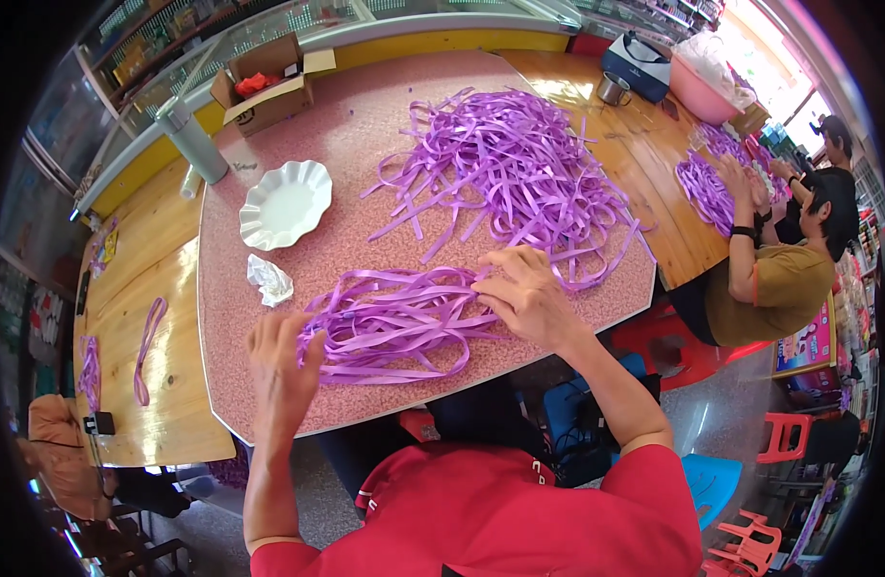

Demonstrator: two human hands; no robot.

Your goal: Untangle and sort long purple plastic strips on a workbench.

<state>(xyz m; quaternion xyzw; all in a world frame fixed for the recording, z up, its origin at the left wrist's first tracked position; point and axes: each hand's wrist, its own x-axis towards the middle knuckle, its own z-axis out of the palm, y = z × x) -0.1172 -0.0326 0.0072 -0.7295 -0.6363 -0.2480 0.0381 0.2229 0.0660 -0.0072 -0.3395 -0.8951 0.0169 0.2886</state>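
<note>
A bundle of purple ribbon loops (404,322) lies lengthwise on the pink speckled table in front of me. My left hand (284,361) is at the bundle's left end, thumb and fingers apart, close against the loops. At the right end, my right hand (527,298) has its fingers bent and closed on some of the ribbons. Beyond it spreads a large tangled pile of purple ribbons (510,163), its loose ends reaching near my right hand. The ribbons' far tips under my right fingers are hidden.
Left of the bundle sit a crumpled white tissue (269,280), a white scalloped plate (287,207) and a grey-green bottle (190,139). An open cardboard box (272,87) stands at the back. At right, a person (779,279) handles purple ribbons beside a metal mug (613,89).
</note>
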